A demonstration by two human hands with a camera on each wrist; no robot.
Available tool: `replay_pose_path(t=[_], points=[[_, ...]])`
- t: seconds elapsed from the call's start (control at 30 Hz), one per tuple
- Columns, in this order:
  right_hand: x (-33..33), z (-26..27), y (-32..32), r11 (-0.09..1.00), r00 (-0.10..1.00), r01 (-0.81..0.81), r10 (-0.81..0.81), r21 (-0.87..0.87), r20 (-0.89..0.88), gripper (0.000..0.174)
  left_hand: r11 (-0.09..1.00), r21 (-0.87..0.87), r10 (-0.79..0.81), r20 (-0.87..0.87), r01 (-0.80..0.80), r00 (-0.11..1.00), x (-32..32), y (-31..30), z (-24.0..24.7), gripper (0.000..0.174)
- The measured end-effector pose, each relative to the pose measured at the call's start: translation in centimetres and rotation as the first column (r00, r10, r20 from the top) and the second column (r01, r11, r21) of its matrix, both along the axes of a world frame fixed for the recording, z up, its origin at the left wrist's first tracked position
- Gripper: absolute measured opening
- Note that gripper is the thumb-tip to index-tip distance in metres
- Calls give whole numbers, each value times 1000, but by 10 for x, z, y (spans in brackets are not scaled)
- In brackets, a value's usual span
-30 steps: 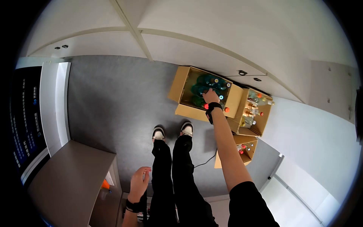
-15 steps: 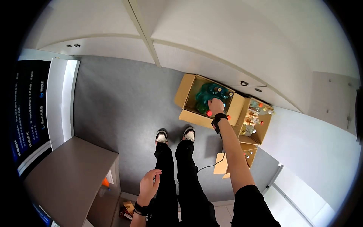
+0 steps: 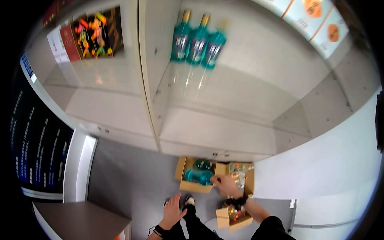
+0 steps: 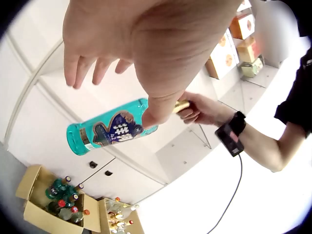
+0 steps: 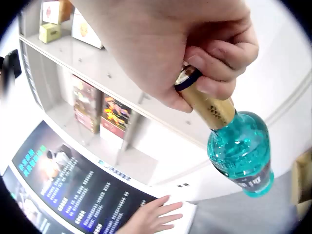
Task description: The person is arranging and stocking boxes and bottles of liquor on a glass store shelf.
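My right hand [image 3: 227,186] grips a teal bottle [image 3: 198,177] by its gold neck, and the bottle lies sideways in the air above an open carton [image 3: 196,187]. The right wrist view shows the fingers of the right hand [image 5: 195,53] curled round the neck of the teal bottle [image 5: 243,151]. My left hand [image 3: 172,212] is held to the left of the bottle with its fingers extended, holding nothing. In the left wrist view the bottle [image 4: 109,126] is partly hidden behind the thumb of the left hand [image 4: 141,48].
Three teal bottles [image 3: 196,44] stand on a cabinet shelf [image 3: 240,96]. Boxes [image 3: 96,36] sit on the left shelf. Cartons with more bottles [image 3: 239,176] stand on the floor beside the cabinet base. A dark screen [image 3: 36,144] is at the left.
My right hand has lifted a teal bottle out of the carton. My left hand has come up with its fingers extended. The view has tilted up, showing the shelves.
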State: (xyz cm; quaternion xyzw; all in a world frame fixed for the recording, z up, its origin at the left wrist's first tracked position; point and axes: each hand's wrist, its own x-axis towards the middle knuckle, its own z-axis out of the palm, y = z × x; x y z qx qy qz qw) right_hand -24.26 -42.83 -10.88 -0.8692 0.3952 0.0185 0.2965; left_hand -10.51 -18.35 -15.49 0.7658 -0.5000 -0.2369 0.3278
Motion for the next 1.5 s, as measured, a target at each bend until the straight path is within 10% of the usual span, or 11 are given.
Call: replay_pose_path(t=[0.17,0.43,0.57,0.9,1.07,1.2,1.5], points=[[-25,160,50,990,994,-55,42,130,99,30,973,-212,-37,268,97,963,3,-34,95,83],[-52,247,87,958,986,-165,161,236,36,32,921,-215,-349,-77,326,934,-16,-17,134,72],[-76,245,87,789,882,-87,-223,608,416,43,901,-309,-346,-91,304,934,-10,-28,126,77],[-65,209,109,906,837,-289,82,310,541,77,849,-516,-393,-475,112,788,8,-67,230,55],[-20,205,131,976,608,-200,55,86,792,91,874,-485,-363,-699,-35,617,-7,-77,265,52],[-11,205,134,993,583,67,-119,98,803,83,881,-469,-393,-660,57,640,-17,-79,280,60],[-42,185,107,976,523,27,-200,218,829,72,860,-408,-502,-567,306,654,-30,-103,282,61]])
